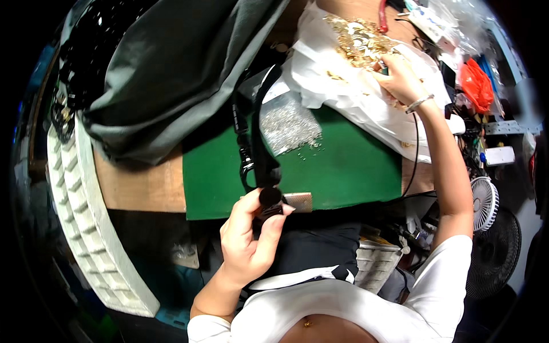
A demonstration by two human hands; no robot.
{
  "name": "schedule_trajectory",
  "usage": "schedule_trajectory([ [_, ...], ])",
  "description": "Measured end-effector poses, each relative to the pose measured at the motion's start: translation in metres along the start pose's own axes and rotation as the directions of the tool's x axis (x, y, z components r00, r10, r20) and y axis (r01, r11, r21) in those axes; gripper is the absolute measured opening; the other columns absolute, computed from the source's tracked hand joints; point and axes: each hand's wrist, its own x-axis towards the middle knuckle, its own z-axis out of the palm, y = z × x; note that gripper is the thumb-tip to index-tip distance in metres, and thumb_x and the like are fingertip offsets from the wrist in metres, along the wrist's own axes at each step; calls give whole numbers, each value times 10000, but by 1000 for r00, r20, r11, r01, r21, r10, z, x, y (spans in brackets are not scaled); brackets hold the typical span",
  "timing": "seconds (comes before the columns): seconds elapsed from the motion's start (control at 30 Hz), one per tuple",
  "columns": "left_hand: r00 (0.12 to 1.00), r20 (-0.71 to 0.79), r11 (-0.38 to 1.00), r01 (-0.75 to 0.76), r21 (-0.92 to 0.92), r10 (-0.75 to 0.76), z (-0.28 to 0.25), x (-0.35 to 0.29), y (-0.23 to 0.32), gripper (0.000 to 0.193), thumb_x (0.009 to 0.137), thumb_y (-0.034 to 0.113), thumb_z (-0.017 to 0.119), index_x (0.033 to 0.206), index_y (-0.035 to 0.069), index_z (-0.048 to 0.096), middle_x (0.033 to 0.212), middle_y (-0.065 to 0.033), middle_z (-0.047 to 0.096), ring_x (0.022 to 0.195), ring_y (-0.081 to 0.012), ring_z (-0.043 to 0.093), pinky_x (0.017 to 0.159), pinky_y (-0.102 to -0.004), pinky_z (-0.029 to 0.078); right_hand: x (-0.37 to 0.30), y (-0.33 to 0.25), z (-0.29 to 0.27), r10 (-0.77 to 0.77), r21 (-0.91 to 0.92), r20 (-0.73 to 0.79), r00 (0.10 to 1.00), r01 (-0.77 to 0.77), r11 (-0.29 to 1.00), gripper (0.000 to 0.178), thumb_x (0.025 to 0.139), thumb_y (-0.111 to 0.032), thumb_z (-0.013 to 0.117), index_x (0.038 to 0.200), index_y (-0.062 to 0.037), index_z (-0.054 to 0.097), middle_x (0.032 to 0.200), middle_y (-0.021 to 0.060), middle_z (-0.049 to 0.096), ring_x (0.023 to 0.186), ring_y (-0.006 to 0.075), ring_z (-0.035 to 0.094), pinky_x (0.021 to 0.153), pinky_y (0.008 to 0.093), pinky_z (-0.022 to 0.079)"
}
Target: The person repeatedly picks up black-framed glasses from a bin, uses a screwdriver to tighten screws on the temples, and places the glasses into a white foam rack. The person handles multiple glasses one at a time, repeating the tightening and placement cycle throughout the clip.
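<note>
My left hand [249, 237] is closed, thumb and fingers pinching the near end of a black strap [264, 143]. The strap runs away from me over the green mat [354, 166], and its held end looks dark and rounded. A shiny dark buckle-like piece [246, 163] lies along its left side. Out at the far right, my right hand [401, 80] is bent over a heap of small gold-coloured metal pieces [366, 43] on white sheeting [320, 74]. Its thumb and fingers close around something small, partly greenish, that I cannot make out.
A clear bag of small silvery bits [289, 123] lies on the mat, some spilled beside it. Dark grey cloth [171, 68] covers the far left. A white ridged tray [106, 228] stands at left. At right are a red plastic bag [476, 86], a white fan [484, 203] and a black cable [416, 154].
</note>
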Motion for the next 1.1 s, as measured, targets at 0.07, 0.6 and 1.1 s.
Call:
schedule_trajectory([
  [0.07, 1000, -28, 1000, 9, -5, -9, 1, 3, 4, 264, 799, 19, 553, 1038, -69, 486, 827, -105, 608, 721, -127, 582, 677, -227, 462, -4, -9, -3, 10, 84, 41, 999, -14, 996, 155, 783, -130, 559, 810, -2, 474, 488, 11, 440, 360, 78, 414, 314, 227, 314],
  [0.6, 998, 56, 998, -7, 67, 3, 1, 6, 5, 219, 758, -5, 569, 972, -41, 536, 851, -104, 613, 718, -182, 579, 645, -265, 460, -61, -121, -47, 130, 420, -143, 981, -59, 906, 192, 741, -112, 630, 873, -1, 546, 660, -15, 561, 480, 36, 464, 406, 180, 359],
  [1.1, 996, 27, 990, 77, 120, -81, 17, 5, 14, 193, 743, 0, 553, 934, -32, 555, 736, -75, 618, 617, -201, 570, 602, -277, 430, -111, -164, 17, -333, 739, 88, 939, 163, 654, 139, 697, -55, 677, 774, -16, 568, 708, 56, 550, 629, 127, 530, 554, 234, 411],
])
